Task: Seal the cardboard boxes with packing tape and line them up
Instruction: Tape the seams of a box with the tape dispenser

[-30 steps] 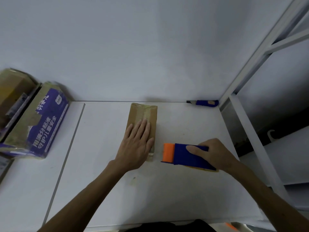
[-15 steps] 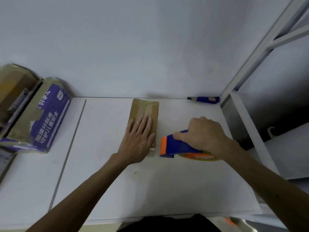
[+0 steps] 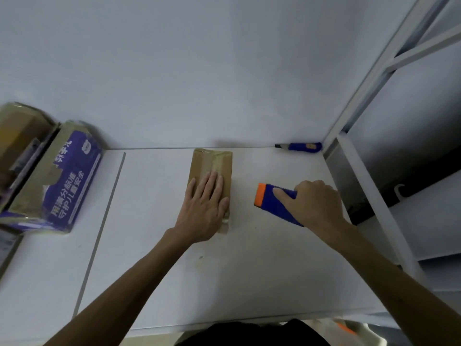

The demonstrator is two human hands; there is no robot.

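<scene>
Pulled the tape dispenser (image 3: 277,203) back out to the right since half a second ago, so well clear of the box now instead of right beside it. Gripped it with the right hand (image 3: 316,206), wrist bent inward, index finger laid straight along the blue body, other fingers wrapped round the back, orange end aimed at the box. Kept the left hand (image 3: 203,211) flat, fingers straight and together, grasping nothing, just pinning the near half of the small cardboard box (image 3: 212,163) to the white table (image 3: 249,283). Looked light and thin tbh, likely to skid on that smooth top, so probably best held down from above or taken by the long edges. Seemed to have shiny tape down the middle already. Spotted a blue utility knife (image 3: 299,147) further back by the wall, plus printed boxes (image 3: 62,183) far left.
</scene>
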